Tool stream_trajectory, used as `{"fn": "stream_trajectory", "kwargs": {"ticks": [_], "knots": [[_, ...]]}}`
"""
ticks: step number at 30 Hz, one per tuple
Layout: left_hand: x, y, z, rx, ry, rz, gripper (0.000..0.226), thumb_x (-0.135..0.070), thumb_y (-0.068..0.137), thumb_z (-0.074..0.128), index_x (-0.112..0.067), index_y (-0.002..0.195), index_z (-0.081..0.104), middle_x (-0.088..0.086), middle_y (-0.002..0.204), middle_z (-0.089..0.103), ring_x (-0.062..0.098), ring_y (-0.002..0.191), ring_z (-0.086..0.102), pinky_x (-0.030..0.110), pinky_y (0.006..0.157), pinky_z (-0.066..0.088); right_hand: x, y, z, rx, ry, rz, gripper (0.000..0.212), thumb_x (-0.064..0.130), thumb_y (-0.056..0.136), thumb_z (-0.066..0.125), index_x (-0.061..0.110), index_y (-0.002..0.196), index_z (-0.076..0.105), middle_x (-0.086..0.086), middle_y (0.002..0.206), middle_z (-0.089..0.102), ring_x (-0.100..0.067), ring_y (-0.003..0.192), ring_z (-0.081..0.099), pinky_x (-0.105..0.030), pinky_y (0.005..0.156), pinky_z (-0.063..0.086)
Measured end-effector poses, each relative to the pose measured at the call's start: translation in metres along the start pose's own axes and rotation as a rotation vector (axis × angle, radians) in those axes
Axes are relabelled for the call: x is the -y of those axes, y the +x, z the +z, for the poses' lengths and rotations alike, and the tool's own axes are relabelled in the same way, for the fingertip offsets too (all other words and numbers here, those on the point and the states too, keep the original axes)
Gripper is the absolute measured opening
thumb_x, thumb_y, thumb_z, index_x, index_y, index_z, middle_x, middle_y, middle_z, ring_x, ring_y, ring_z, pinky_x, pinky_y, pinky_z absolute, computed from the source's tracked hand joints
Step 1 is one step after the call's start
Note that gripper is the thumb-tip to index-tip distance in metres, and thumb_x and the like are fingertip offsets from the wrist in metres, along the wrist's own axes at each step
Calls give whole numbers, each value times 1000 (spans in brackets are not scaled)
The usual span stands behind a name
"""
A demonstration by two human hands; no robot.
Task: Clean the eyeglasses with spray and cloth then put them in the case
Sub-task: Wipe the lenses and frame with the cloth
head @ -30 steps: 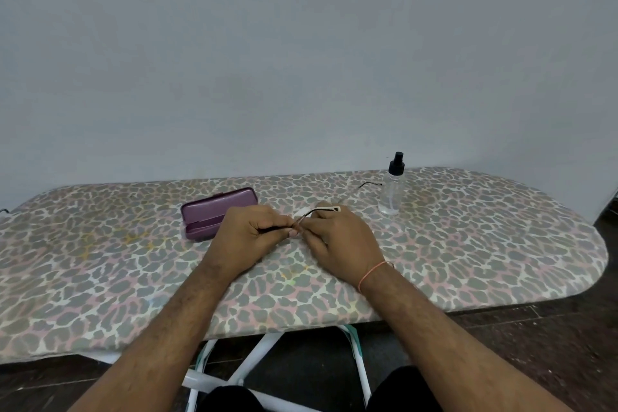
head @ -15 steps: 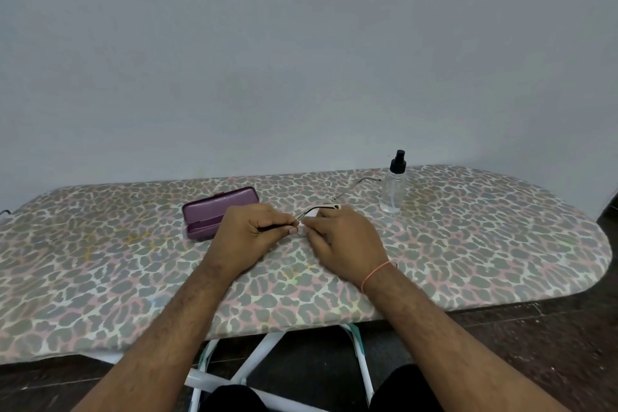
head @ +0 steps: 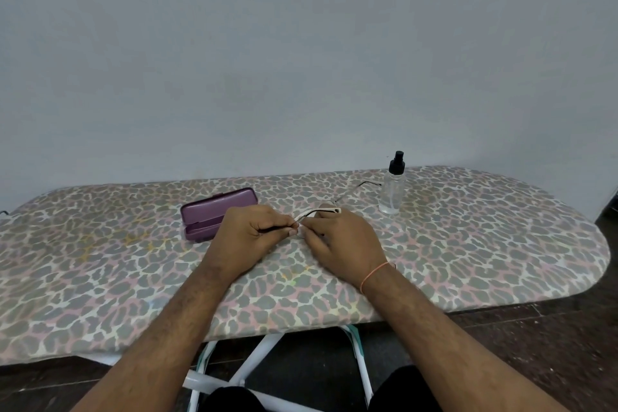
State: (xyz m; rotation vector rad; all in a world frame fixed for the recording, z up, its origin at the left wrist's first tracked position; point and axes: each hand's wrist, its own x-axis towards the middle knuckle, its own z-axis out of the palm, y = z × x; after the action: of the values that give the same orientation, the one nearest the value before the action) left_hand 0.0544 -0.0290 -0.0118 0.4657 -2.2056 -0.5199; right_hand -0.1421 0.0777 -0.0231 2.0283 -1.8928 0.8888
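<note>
Both my hands on the eyeglasses, at the middle of the ironing board.

My left hand (head: pixel 254 231) has its fingers curled round one end of the eyeglasses (head: pixel 321 212), pinching the frame near my fingertips. My right hand (head: pixel 341 237) grips the other part of them with curled fingers; whether a cloth lies under that hand I cannot tell. 1 thin temple arm of the eyeglasses reaches away from my right hand toward the spray bottle (head: pixel 392 189). That bottle stands upright on the ironing board (head: pixel 100 264), to the right of the eyeglasses and farther from me. The purple case (head: pixel 214 216) lies open on the board just to the left of my left hand, apart from the eyeglasses.
</note>
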Motion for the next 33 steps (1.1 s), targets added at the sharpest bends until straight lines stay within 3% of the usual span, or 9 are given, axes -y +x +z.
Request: {"fn": "stream_trajectory", "kwargs": {"ticks": [3, 8, 13, 17, 20, 23, 26, 33], "knots": [[1, 0, 0, -19, 11, -6, 18, -14, 88, 89, -19, 106, 89, -13, 92, 82, -1, 81, 77, 12, 76, 56, 2, -2, -2, -24, 119, 0, 24, 33, 101, 64, 31, 115, 83, 10, 89, 75, -10, 76, 60, -30, 63, 47], [1, 0, 0, -35, -2, -14, 18, -15, 87, 89, -17, 106, 89, -12, 94, 83, 0, 83, 78, 16, 77, 59, 2, -5, -4, -68, 44, 103, 27, 43, 93, 63, 31, 100, 86, 8, 81, 73, -14, 77, 63, -29, 59, 46], [1, 0, 0, -5, 15, 12, 16, -15, 88, 89, -18, 104, 89, -13, 93, 82, -3, 83, 76, 10, 78, 55, -1, 0, 1, 9, -49, 77, 41, 46, 101, 44, 27, 103, 80, 6, 92, 73, -18, 86, 64, -38, 67, 55], [4, 0, 0, -3, 32, 17, 18, -15, 88, 89, -18, 105, 89, -15, 91, 81, -3, 82, 75, 11, 77, 55, -1, -1, 1, 29, 109, 16, 29, 37, 103, 58, 31, 117, 82, 9, 90, 74, -15, 81, 65, -34, 66, 52], [4, 0, 0, -8, 37, 3, 18, -15, 88, 89, -18, 106, 89, -15, 92, 81, -4, 83, 75, 9, 77, 54, 0, -3, -2, 11, 169, 54, 28, 38, 97, 62, 34, 113, 85, 11, 84, 75, -10, 75, 64, -30, 63, 50], [3, 0, 0, -9, 25, 1, 16, -16, 89, 89, -18, 105, 89, -14, 93, 82, -4, 83, 76, 9, 78, 54, 0, -3, -3, 8, 47, 114, 38, 48, 95, 52, 33, 106, 85, 9, 86, 75, -13, 78, 65, -34, 65, 54], [1, 0, 0, 1, 21, 19, 16, -16, 89, 88, -19, 105, 89, -16, 91, 81, -4, 81, 75, 9, 76, 53, -1, -1, -1, 11, -34, 93, 40, 46, 100, 47, 28, 105, 82, 7, 92, 75, -18, 85, 67, -37, 68, 55], [3, 1, 0, 23, 23, 19, 20, -16, 87, 90, -21, 106, 89, -15, 87, 80, 1, 78, 75, 12, 73, 55, -2, 2, 0, 30, 190, 35, 26, 38, 104, 61, 33, 118, 82, 10, 82, 73, -14, 74, 64, -38, 65, 55]]}}
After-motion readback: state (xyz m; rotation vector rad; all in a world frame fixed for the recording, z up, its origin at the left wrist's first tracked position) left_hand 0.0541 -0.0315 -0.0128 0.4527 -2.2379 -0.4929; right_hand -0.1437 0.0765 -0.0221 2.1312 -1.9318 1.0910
